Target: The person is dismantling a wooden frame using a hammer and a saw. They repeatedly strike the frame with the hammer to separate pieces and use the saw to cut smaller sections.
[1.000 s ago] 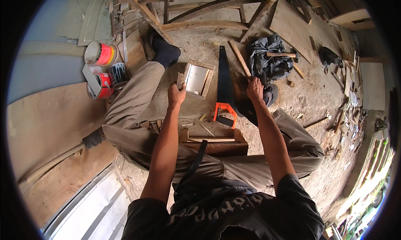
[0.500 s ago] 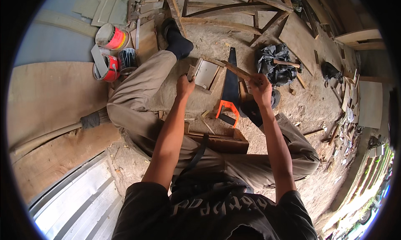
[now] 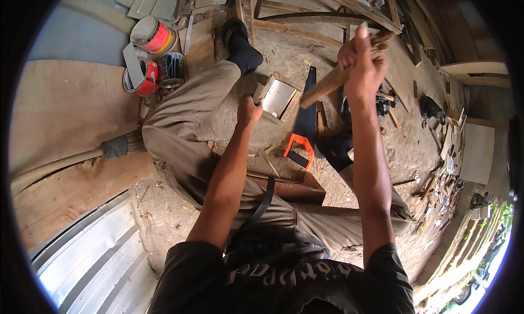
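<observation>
A small wooden box [image 3: 280, 99] with a pale inner panel lies on the ground between my feet. My left hand [image 3: 249, 110] is closed on its left side, where a short wooden piece stands up; the fingertips are partly hidden. Raised higher and to the right, my right hand [image 3: 364, 71] grips a thick strip of wood [image 3: 327, 87], its free end slanting down-left toward the box. Just right of the box is a handsaw [image 3: 307, 117] with a dark blade and an orange handle, the strip passing over part of the blade in view.
Near my lap sits a brown wooden box [image 3: 297, 188]. Paint cans [image 3: 154, 35] and a broom [image 3: 117, 150] are at the left. A wooden frame [image 3: 322, 18] stands at the far side. Black plastic [image 3: 383, 107] and scattered wood scraps [image 3: 445, 150] lie to the right.
My right hand has lifted the strip of wood up and away to the right, from beside the box. My left hand stays at the box's left side. The view has shifted slightly.
</observation>
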A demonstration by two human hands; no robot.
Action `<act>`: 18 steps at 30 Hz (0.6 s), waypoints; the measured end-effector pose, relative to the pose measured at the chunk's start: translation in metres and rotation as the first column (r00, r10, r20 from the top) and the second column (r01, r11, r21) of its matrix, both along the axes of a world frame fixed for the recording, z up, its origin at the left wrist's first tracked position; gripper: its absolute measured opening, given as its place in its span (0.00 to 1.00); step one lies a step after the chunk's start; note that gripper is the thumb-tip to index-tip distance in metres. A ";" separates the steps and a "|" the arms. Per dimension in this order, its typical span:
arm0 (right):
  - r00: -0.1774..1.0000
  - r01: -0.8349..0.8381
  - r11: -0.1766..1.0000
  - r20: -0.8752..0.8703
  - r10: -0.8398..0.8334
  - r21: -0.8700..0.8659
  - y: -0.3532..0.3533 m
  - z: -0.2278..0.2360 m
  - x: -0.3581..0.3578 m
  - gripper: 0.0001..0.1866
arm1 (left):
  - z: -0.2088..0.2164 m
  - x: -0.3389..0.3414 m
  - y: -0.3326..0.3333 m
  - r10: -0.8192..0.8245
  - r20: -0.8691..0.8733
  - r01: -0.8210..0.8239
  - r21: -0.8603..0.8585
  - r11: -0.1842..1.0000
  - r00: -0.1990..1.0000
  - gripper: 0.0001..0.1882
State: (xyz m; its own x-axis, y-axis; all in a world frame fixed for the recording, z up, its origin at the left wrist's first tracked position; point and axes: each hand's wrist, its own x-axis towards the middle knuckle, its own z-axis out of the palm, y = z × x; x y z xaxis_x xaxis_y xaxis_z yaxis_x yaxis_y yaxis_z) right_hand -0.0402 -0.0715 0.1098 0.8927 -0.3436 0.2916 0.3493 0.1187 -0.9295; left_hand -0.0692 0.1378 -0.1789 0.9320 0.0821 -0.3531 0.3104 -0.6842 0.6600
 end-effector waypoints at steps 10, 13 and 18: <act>0.992 -0.006 0.987 0.123 0.026 -0.158 0.059 -0.041 0.033 0.17 | 0.003 0.003 -0.003 -0.009 -0.042 0.010 0.020 1.000 0.999 0.21; 0.996 -0.011 0.983 0.085 0.027 -0.182 0.043 -0.139 0.038 0.14 | 0.012 0.002 -0.008 -0.013 -0.107 0.016 0.029 0.999 0.994 0.21; 0.992 -0.100 0.994 0.079 0.097 0.037 0.047 -0.099 0.041 0.14 | -0.009 0.005 0.005 0.015 -0.040 -0.014 0.022 1.000 0.999 0.21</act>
State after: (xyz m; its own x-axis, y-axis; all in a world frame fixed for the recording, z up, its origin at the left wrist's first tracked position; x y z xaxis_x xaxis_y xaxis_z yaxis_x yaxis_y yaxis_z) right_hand 0.0013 -0.0246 0.0108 0.8982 -0.2681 0.3484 0.4044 0.1931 -0.8940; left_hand -0.0646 0.1428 -0.1875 0.9156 0.1037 -0.3885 0.3467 -0.6932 0.6319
